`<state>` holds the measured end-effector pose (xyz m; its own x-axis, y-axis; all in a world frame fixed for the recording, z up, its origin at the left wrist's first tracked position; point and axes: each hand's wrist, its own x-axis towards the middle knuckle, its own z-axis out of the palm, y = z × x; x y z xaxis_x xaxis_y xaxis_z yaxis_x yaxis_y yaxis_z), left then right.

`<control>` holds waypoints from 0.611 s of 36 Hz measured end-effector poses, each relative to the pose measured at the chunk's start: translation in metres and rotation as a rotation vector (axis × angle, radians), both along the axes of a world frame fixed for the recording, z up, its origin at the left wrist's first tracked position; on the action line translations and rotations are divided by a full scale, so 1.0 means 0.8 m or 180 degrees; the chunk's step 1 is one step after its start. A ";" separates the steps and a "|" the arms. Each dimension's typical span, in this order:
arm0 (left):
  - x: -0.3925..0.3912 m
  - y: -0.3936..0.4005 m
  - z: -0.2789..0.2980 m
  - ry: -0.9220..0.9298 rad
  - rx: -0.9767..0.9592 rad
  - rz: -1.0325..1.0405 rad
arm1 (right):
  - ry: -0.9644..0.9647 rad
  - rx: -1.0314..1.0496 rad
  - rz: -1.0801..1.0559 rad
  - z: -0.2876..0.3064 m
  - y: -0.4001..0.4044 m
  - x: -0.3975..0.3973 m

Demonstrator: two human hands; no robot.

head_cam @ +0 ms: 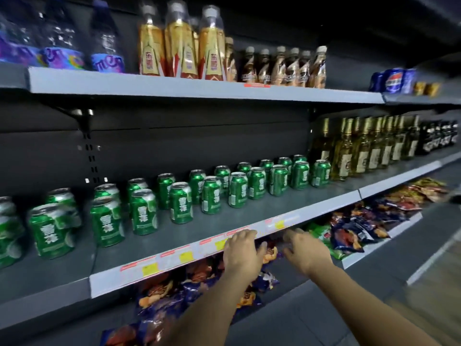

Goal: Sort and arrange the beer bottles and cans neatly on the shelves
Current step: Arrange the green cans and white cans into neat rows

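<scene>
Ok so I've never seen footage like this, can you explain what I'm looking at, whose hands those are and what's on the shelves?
This is one picture from a camera worn on a person's head, looking forward and down at shop shelves. No machine here: the left hand and right hand are the person's own, reaching toward the middle shelf's edge, fingers loose, holding nothing. That shelf carries green beer cans in loose rows, with beer bottles further right. Above stand soft drink bottles; below lie snack bags.

Green beer cans [182, 203] are lined along the middle shelf [224, 216] (two rows deep); both hands, the left hand [240, 253] and right hand [308, 250], are held empty near its front edge.
</scene>
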<state>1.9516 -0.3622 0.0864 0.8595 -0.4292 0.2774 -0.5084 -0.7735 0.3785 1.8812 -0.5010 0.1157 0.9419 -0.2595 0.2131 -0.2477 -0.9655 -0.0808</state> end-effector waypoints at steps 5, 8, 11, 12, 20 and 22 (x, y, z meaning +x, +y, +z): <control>0.032 -0.094 0.005 0.0028 -0.0105 -0.0041 | -0.0029 -0.0118 0.0037 0.011 -0.096 0.030; 0.054 -0.142 0.015 0.0041 -0.0228 -0.0011 | 0.0027 -0.0281 0.0052 0.020 -0.152 0.046; 0.075 -0.189 0.027 0.0022 -0.0273 -0.0009 | 0.0020 -0.0448 -0.0023 0.027 -0.205 0.058; 0.080 -0.204 0.029 0.0014 -0.0268 -0.0006 | 0.0011 -0.0446 -0.0045 0.029 -0.223 0.062; 0.120 -0.314 0.036 -0.0045 -0.0138 -0.0015 | -0.0070 -0.0119 -0.0205 0.032 -0.367 0.116; 0.132 -0.343 0.036 -0.0071 -0.0183 0.0069 | -0.0112 -0.0082 -0.0182 0.037 -0.402 0.134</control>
